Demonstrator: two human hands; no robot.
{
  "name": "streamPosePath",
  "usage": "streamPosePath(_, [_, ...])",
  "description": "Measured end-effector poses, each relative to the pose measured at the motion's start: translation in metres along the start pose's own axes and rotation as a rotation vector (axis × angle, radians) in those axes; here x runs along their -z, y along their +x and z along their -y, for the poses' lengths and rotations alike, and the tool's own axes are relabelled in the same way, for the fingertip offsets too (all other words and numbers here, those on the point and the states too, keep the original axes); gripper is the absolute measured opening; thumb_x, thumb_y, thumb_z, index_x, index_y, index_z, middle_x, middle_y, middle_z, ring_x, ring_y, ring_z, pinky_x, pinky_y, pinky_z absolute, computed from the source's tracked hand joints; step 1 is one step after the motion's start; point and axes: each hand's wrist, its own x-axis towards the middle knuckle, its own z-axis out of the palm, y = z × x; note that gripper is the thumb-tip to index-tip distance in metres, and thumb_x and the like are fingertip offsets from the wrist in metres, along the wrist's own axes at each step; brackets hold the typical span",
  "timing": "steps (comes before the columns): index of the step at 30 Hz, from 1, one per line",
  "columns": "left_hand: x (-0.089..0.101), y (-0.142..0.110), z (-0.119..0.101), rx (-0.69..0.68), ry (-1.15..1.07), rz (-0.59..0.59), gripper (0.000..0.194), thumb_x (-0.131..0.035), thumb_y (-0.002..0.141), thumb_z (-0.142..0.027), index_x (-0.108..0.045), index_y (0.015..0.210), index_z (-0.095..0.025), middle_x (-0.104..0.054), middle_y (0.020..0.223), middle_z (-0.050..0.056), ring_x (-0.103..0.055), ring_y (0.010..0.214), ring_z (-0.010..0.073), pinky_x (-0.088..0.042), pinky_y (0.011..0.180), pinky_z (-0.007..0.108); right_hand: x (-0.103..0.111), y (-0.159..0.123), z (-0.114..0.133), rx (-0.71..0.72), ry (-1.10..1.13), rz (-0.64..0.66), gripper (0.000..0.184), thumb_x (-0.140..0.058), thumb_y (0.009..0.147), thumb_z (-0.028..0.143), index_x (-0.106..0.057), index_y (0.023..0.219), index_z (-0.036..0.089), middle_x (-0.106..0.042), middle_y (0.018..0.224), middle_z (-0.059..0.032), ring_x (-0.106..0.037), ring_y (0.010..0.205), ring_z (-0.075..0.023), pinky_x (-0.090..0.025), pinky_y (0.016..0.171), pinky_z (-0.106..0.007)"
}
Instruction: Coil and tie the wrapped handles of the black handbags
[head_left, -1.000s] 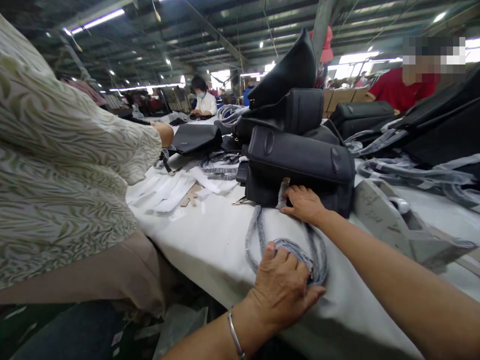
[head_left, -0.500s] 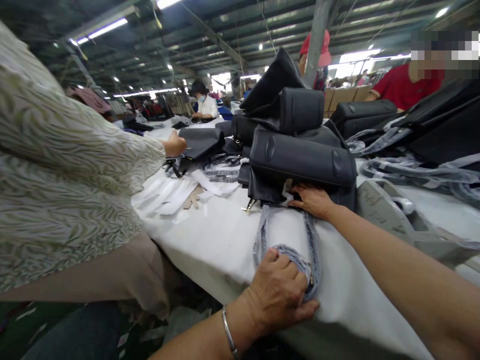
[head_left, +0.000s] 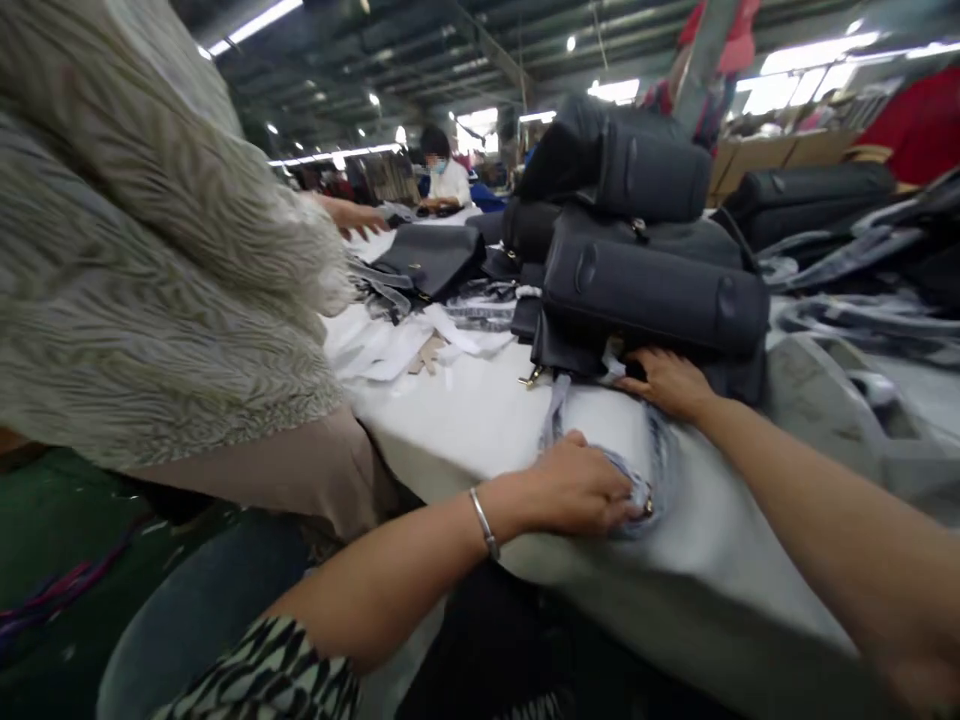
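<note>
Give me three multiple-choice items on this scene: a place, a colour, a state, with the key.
1. Where is the right hand against the stack of black pebbled handbags? A) On top B) Touching its lower front C) Behind it
2. What colour is the thin metal bangle on the left wrist? A) Red B) Black C) Silver
3. How does the left hand stand to the grey looped strap? A) Lying over it on the white table cloth B) Raised clear of it C) Out of view

B: fingers spread on the lowest bag. C: it shows pale metal. A: the hand covers the loop.
</note>
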Motion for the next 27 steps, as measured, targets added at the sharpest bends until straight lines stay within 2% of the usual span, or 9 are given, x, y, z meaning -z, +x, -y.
streamPosePath(4, [0.012,0.006,0.010,-0.041,-0.011,0.073,0.035,-0.049,0.093,-0.041,-0.061,0.070,-0.017,-0.069,0.076,0.002,-0.060,0.077,0.0175,-0.030,0.073,0.035,0.006,0.002,0.005,0.007,0.011,0.011,0.062,-0.041,0.087,0.065,-0.056,0.121,0.015,-0.058,0.120,-0.0175,-0.051,0.107,-0.0297,-0.037,0.086,-0.038])
streamPosePath(8, [0.012,0.012,0.011,-0.012,0.021,0.029,0.030,-0.054,0.087,-0.037,-0.059,0.065,-0.017,-0.066,0.068,0.003,-0.057,0.070,0.0161,-0.029,0.074,0.035,0.006,-0.005,0.004,0.016,0.020,-0.039,0.063,-0.040,0.088,0.065,-0.057,0.120,0.014,-0.059,0.117,-0.0172,-0.051,0.101,-0.0257,-0.036,0.084,-0.035])
streamPosePath(11, [0.012,0.012,0.015,-0.094,-0.005,0.042,0.025,-0.058,0.081,-0.033,-0.057,0.062,-0.018,-0.065,0.065,0.000,-0.053,0.067,0.0139,-0.030,0.078,0.034,0.005,-0.007,0.004,0.033,0.033,-0.049,0.063,-0.040,0.088,0.064,-0.057,0.120,0.012,-0.060,0.117,-0.0166,-0.051,0.099,-0.0238,-0.037,0.084,-0.033])
streamPosePath(14, [0.012,0.008,0.020,-0.173,-0.008,0.049,0.026,-0.058,0.082,-0.032,-0.055,0.060,-0.018,-0.065,0.066,-0.001,-0.053,0.069,0.0135,-0.030,0.082,0.033,0.003,-0.006,0.004,0.011,0.032,-0.030,0.059,-0.042,0.089,0.062,-0.056,0.122,0.014,-0.059,0.119,-0.0165,-0.051,0.103,-0.0258,-0.037,0.086,-0.034])
streamPosePath(19, [0.000,-0.008,0.021,-0.186,0.024,-0.036,0.030,-0.050,0.092,-0.043,-0.062,0.078,-0.019,-0.064,0.081,0.003,-0.054,0.084,0.0175,-0.030,0.089,0.035,-0.001,-0.002,0.004,-0.058,0.023,-0.010,0.050,-0.047,0.088,0.056,-0.057,0.119,0.018,-0.058,0.117,-0.0151,-0.052,0.106,-0.0306,-0.041,0.088,-0.041])
streamPosePath(23, [-0.008,-0.018,0.023,-0.193,0.055,-0.094,0.045,-0.051,0.087,-0.061,-0.061,0.098,-0.018,-0.063,0.090,0.006,-0.052,0.091,0.0218,-0.031,0.090,0.037,-0.001,0.001,0.001,-0.009,0.063,-0.012,0.047,-0.048,0.087,0.054,-0.058,0.119,0.020,-0.059,0.118,-0.0122,-0.053,0.107,-0.0294,-0.042,0.090,-0.041])
streamPosePath(27, [-0.013,-0.017,0.027,-0.331,0.140,-0.118,0.046,-0.047,0.090,-0.059,-0.061,0.094,-0.016,-0.062,0.088,0.006,-0.053,0.084,0.0213,-0.034,0.086,0.038,-0.008,0.004,-0.009,0.042,0.058,-0.059,0.050,-0.044,0.086,0.057,-0.062,0.112,0.017,-0.062,0.112,-0.0130,-0.057,0.101,-0.0281,-0.043,0.091,-0.041])
